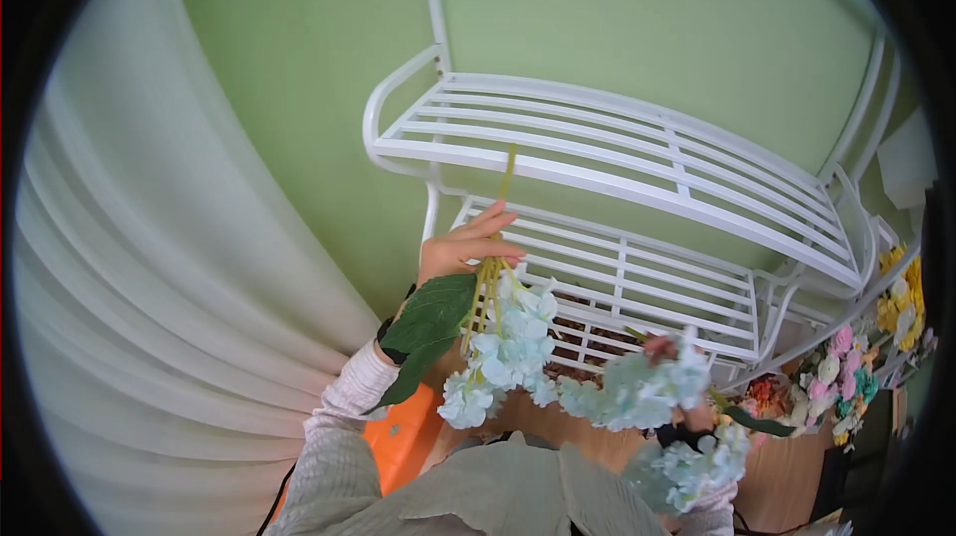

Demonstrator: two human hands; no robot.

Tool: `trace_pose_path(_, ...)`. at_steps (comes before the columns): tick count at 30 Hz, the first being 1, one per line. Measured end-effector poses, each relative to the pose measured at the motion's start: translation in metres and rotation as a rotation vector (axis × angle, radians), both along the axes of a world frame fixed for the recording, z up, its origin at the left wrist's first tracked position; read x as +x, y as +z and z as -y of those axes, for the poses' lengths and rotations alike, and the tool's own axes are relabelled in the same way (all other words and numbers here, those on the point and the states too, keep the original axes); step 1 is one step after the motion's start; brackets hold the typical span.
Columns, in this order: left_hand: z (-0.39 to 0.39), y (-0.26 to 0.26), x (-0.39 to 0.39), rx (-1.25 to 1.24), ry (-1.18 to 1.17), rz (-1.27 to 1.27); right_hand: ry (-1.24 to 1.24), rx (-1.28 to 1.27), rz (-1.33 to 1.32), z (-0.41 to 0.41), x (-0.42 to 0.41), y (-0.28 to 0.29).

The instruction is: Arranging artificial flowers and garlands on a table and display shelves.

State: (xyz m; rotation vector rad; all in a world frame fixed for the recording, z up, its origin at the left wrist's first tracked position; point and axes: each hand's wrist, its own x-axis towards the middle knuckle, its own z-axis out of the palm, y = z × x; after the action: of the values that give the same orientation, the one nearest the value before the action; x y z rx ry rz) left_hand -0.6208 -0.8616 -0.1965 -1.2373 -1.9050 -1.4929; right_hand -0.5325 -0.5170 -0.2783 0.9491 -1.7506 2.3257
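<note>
My left hand [470, 243] grips the green stem of an artificial hydrangea spray [515, 334], its pale blue blossoms hanging downward. The stem's tip points up in front of the white metal rack's upper shelf [523, 162]. A large green leaf [437, 312] hangs beside my left wrist. Lower right, my right hand [694, 416] is mostly hidden behind more pale blue blossoms [650, 386] and is blurred; its fingers partly show at the flowers. Another blue cluster [702, 465] covers the right wrist area, with a green leaf [765, 424] beside it.
A slatted lower shelf [597, 267] sits under the upper one, against a green wall [299, 88]. A pale curtain [164, 297] hangs at left. An orange object [403, 442] stands below my left arm. Pink, white and yellow artificial flowers [836, 379] crowd the right side.
</note>
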Motion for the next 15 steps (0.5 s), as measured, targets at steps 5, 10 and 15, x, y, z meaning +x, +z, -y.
trace_pose_path(5,-0.055,0.001,0.011,0.003,-0.038,0.008,0.244,0.264,0.177,0.068,-0.014,-0.002)
trace_pose_path(10,-0.063,-0.004,0.019,-0.054,-0.04,-0.142,0.325,0.313,0.291,0.095,-0.012,-0.001)
trace_pose_path(15,-0.044,-0.024,0.028,-0.041,-0.047,0.209,0.18,0.274,0.348,0.092,-0.01,0.007)
